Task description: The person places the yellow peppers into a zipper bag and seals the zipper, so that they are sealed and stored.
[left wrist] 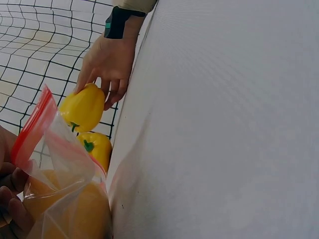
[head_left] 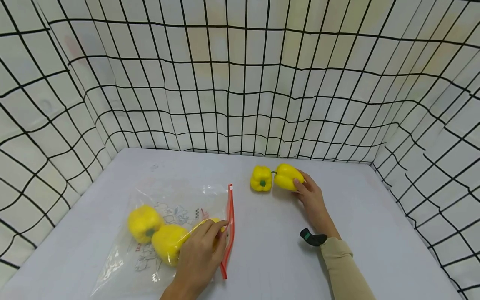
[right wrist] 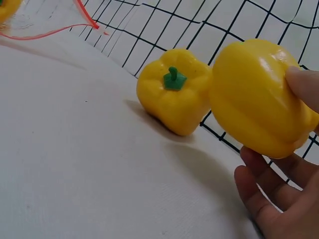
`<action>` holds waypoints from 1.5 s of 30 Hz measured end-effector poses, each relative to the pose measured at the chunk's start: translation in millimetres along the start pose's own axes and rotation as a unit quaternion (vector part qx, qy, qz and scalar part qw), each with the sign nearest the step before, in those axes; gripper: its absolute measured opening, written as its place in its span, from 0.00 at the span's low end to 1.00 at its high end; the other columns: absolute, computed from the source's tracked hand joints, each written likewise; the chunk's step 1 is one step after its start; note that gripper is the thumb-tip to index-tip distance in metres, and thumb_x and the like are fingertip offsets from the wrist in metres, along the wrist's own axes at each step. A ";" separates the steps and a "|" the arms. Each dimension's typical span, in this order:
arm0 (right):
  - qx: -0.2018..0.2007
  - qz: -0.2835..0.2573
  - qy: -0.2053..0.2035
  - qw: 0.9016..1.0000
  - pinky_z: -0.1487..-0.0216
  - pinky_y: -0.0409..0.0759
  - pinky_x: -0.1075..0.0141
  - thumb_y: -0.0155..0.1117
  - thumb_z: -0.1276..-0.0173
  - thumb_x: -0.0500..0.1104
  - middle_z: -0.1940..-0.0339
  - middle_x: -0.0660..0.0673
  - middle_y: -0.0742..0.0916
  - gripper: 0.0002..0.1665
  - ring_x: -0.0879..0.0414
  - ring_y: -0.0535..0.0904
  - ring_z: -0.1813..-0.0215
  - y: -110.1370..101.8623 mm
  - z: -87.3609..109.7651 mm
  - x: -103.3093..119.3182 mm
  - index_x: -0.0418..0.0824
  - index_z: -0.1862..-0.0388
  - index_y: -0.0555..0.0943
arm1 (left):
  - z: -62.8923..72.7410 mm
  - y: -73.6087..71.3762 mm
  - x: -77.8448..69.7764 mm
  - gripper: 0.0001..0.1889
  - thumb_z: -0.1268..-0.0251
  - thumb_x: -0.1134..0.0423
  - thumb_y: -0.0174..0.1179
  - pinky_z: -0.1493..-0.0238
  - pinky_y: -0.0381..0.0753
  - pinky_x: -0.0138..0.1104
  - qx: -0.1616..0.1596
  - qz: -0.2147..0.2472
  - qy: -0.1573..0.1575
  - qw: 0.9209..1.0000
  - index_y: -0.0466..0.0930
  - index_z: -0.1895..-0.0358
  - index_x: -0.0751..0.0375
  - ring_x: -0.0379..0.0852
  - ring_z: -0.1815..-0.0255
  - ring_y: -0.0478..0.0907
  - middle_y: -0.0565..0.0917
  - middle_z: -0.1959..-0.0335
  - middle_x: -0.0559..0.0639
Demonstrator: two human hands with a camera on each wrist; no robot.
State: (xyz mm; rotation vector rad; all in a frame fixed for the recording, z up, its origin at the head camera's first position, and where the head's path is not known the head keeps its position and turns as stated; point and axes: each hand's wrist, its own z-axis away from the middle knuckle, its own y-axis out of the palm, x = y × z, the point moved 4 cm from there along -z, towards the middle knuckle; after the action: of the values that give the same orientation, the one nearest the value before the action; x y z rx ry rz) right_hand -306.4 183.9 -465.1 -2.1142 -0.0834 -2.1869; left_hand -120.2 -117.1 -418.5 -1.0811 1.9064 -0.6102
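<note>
My right hand (head_left: 313,202) grips a yellow bell pepper (head_left: 286,177), thumb on one side and fingers on the other. In the right wrist view this pepper (right wrist: 259,99) is held above the table, its shadow falling below. Just left of it, a second yellow pepper (head_left: 261,178) with a green stem rests on the table. My left hand (head_left: 202,252) pinches the clear zip bag (head_left: 123,250) near its red zip edge (head_left: 230,208). Inside the bag lie yellow peppers (head_left: 144,223), one partly hidden by the left hand. The left wrist view shows the bag mouth (left wrist: 37,127) raised.
A white table (head_left: 270,258) carries everything. Black grid netting (head_left: 243,83) over pale walls surrounds its back and sides. A dark band (head_left: 313,237) sits at the right wrist, above a beige sleeve (head_left: 345,266).
</note>
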 end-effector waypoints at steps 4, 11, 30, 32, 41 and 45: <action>0.050 -0.021 0.000 0.999 0.34 0.81 0.64 0.59 0.20 0.57 0.24 0.47 0.71 0.33 0.53 0.75 0.34 3.9 2.0 5.7 0.54 0.20 0.66 | 0.1 -0.5 0.9 0.15 0.40 0.63 0.77 0.62 0.81 0.25 -0.003 -0.001 0.002 1.000 0.89 0.50 0.50 0.31 0.66 0.70 0.80 0.66 0.35; 0.097 -0.010 -0.015 0.995 0.36 0.82 0.61 0.59 0.19 0.53 0.25 0.47 0.72 0.33 0.53 0.78 0.37 5.8 5.5 14.3 0.52 0.19 0.66 | 0.2 -0.8 1.5 0.16 0.41 0.63 0.77 0.62 0.82 0.25 0.000 0.002 0.001 1.000 0.89 0.49 0.51 0.31 0.66 0.71 0.81 0.66 0.35; 0.213 0.091 -0.036 0.972 0.39 0.84 0.53 0.62 0.21 0.46 0.29 0.42 0.78 0.27 0.44 0.79 0.38 33.4 17.5 28.1 0.51 0.26 0.74 | -1.1 0.5 0.4 0.16 0.39 0.63 0.76 0.62 0.81 0.24 0.012 0.001 -0.008 1.000 0.89 0.48 0.51 0.31 0.66 0.70 0.80 0.66 0.35; 0.225 0.091 -0.031 0.969 0.39 0.84 0.54 0.62 0.21 0.45 0.30 0.42 0.78 0.27 0.45 0.79 0.38 38.4 18.8 28.3 0.51 0.25 0.73 | -1.2 0.6 0.1 0.16 0.39 0.63 0.76 0.62 0.81 0.24 0.014 0.002 -0.012 1.000 0.89 0.48 0.51 0.31 0.66 0.70 0.80 0.66 0.35; 0.264 0.127 -0.012 0.956 0.38 0.84 0.57 0.64 0.23 0.49 0.25 0.43 0.74 0.29 0.45 0.77 0.35 60.0 22.4 23.0 0.50 0.25 0.74 | -1.0 -0.1 -0.1 0.16 0.38 0.64 0.75 0.62 0.81 0.24 0.014 0.010 -0.018 1.000 0.88 0.48 0.51 0.31 0.65 0.70 0.81 0.65 0.36; 0.274 0.129 -0.009 0.953 0.39 0.85 0.57 0.64 0.23 0.49 0.25 0.42 0.74 0.30 0.46 0.78 0.35 69.6 23.7 20.6 0.47 0.25 0.74 | -0.8 -0.4 0.3 0.16 0.39 0.64 0.76 0.61 0.82 0.24 0.010 0.014 -0.019 1.000 0.88 0.48 0.51 0.31 0.65 0.71 0.82 0.65 0.36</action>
State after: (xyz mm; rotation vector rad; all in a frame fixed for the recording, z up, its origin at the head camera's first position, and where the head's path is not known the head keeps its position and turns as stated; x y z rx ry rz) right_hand -275.9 116.6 -445.7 -1.7209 -0.3493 -1.7367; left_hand -120.8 -117.6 -417.9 -1.0436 1.8755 -0.5883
